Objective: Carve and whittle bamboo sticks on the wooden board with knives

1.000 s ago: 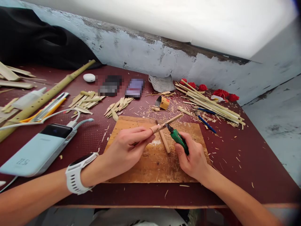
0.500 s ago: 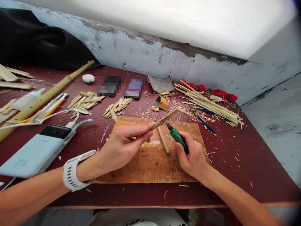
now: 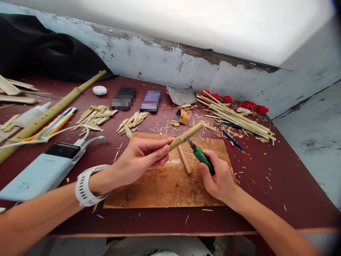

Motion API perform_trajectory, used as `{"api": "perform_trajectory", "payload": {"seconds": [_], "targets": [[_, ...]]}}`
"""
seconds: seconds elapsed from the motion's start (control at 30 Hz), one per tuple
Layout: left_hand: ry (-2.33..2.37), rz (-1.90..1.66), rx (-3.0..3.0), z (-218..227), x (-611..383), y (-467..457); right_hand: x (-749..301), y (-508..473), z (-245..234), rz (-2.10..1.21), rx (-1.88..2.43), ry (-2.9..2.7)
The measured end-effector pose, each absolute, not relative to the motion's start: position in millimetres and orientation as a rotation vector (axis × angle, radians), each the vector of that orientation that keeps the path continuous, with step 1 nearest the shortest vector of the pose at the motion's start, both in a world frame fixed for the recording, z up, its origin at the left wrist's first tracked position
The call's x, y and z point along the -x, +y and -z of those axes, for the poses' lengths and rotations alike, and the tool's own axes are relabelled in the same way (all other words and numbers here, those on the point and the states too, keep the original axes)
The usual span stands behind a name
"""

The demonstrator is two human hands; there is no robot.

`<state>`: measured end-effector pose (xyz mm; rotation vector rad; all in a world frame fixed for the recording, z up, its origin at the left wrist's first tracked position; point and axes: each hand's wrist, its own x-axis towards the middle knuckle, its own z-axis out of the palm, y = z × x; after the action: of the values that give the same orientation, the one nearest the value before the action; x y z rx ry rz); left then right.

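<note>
My left hand [image 3: 145, 154] pinches one end of a bamboo piece [image 3: 188, 135], which slants up to the right with its rounded outer side and a node showing. In my right hand [image 3: 218, 176] is a green-handled utility knife [image 3: 203, 158], its blade pointing up and left, close beside the bamboo; I cannot tell whether they touch. Beneath both hands lies a worn wooden board [image 3: 170, 192]. On the board, between my hands, rests a short wooden stick [image 3: 184, 159].
Bamboo strips [image 3: 237, 119] and blue-handled tools [image 3: 232, 140] lie at the right, amid shavings. Rolled sandpaper [image 3: 182, 116] stands behind the board. Bamboo slivers [image 3: 133, 121], a long bamboo flute [image 3: 66, 97] and a power bank [image 3: 39, 174] with cables are at the left.
My left hand has turned the bamboo piece, so its rounded outer side now faces me instead of a narrow edge. The knife hand has barely moved.
</note>
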<state>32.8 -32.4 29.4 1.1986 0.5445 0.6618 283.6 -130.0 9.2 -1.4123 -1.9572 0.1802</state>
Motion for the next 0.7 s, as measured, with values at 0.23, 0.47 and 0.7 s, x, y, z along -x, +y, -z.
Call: {"api": "perform_trajectory", "payload": {"seconds": [0.23, 0.47, 0.7], "targets": [[0.564, -0.688, -1.271, -32, -32, -29, -290, -132, -6, -0.26, 1.364, -1.849], [0.572, -0.752, -1.333, -22, -34, -27, -299, -117, -8, 0.204, 1.847, -1.694], [0.664, -0.806, -1.736, -35, -33, -30, -309, -107, -2, 0.51, 2.049, -1.953]]}}
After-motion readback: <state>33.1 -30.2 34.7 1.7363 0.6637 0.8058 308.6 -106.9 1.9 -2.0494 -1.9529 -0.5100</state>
